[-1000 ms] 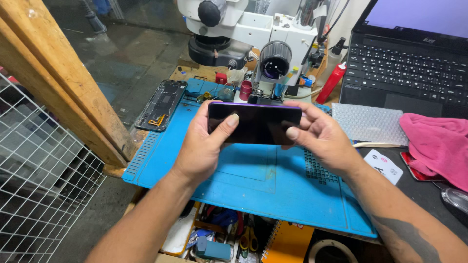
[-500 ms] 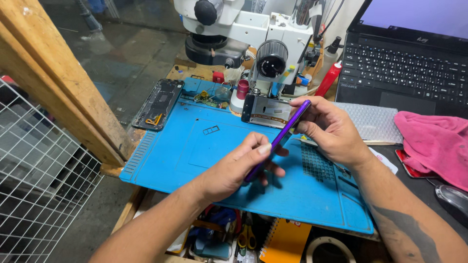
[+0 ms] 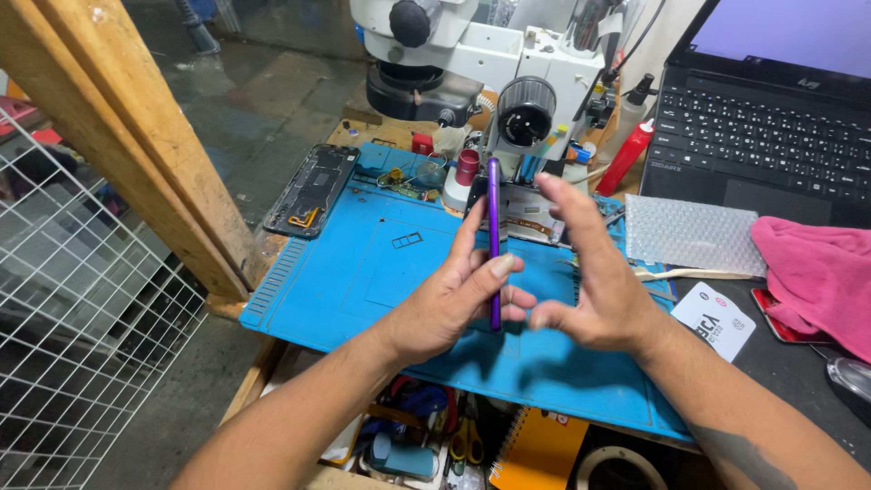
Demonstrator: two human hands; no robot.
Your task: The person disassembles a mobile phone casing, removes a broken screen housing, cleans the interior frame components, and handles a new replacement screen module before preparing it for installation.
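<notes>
Two bare hands meet at the centre of the frame over a blue silicone work mat (image 3: 363, 272). The left hand (image 3: 449, 299) grasps a slim purple-edged smartphone (image 3: 494, 240), turned edge-on to the camera and standing nearly upright; its thumb and fingers pinch the lower half of the phone, while the upper end rises free above them. The right hand (image 3: 594, 281) is just to the right of the phone, its fingers spread and loose, the palm facing the phone's flat side; only the fingertips at the bottom seem to reach the phone's lower end, though I cannot tell whether they touch.

Left of centre, on the mat's upper left corner, lies a dark opened phone frame (image 3: 313, 191). Along the top of the frame stands a white stereo microscope (image 3: 472, 63), with a red squeeze bottle (image 3: 626, 154) to its right. A black laptop (image 3: 771, 136) fills the upper right, a sheet of clear bubble wrap (image 3: 689, 236) lies below it, and a pink cloth (image 3: 817, 272) sits at the right edge. A white wire grid panel (image 3: 82, 318) fills the lower left.
</notes>
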